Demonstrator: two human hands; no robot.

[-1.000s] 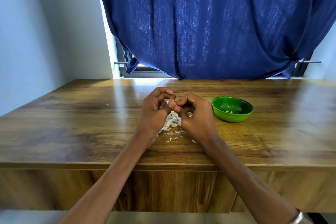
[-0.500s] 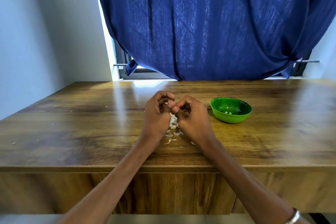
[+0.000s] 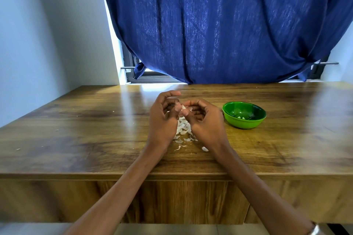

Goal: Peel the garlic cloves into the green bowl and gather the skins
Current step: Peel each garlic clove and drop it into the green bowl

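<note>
My left hand point(image 3: 162, 120) and my right hand point(image 3: 205, 122) meet over the middle of the wooden table point(image 3: 95, 139). Between their fingertips they pinch a small white garlic clove point(image 3: 183, 107). Under and between the hands lies a pile of white garlic skins point(image 3: 183, 129), with a few loose flakes nearer the front edge. The green bowl point(image 3: 244, 114) stands to the right of my right hand, apart from it, and holds a few pale peeled cloves at its bottom.
A stray white piece point(image 3: 205, 149) lies beside my right wrist. Tiny crumbs dot the table's left part. A blue curtain point(image 3: 219, 25) hangs behind the table's far edge over a window. A wall stands at the left.
Both hands have stayed together over the skin pile; the fingers have loosened slightly and the white clove shows between the thumbs. The bowl has not moved.
</note>
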